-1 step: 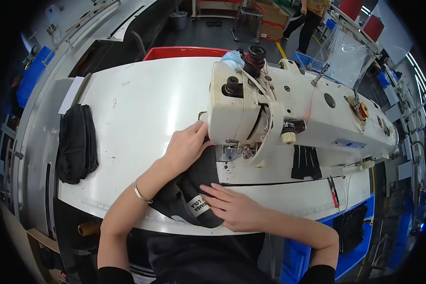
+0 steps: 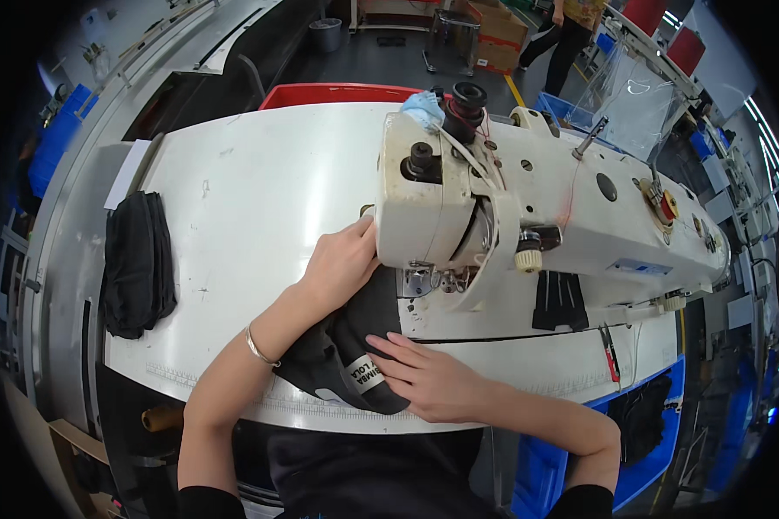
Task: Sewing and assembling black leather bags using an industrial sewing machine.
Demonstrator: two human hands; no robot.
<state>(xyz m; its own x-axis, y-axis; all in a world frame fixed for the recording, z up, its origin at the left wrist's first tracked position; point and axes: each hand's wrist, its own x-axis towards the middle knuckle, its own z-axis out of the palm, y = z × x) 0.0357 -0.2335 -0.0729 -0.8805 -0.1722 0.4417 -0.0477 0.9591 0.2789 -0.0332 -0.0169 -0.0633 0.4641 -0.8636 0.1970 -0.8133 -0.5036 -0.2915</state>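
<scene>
A black cloth piece (image 2: 366, 317) with a white printed label (image 2: 365, 372) lies on the white sewing table, its far part beside the needle area of a white sewing machine (image 2: 426, 208). My left hand (image 2: 342, 264) is closed on the cloth's far left edge, close against the machine head, which hides some fingertips. A bracelet (image 2: 258, 348) circles that wrist. Lower down, my right hand (image 2: 428, 378) rests flat on the cloth next to the label, fingers stretched out and pointing left. The metal presser foot (image 2: 417, 282) is right of my left hand; its contact with the cloth is unclear.
At the table's left lies a stack of black cloth pieces (image 2: 137, 265). Right of the needle are a small dark striped piece (image 2: 560, 300) and red-handled snips (image 2: 611, 355). A blue bin (image 2: 541, 471) stands below right, a red bin (image 2: 337, 93) behind. A person (image 2: 565, 43) stands farther back.
The whole view has shifted very slightly. My left thumb is tucked a little more toward the cloth; my right hand keeps its place beside the label.
</scene>
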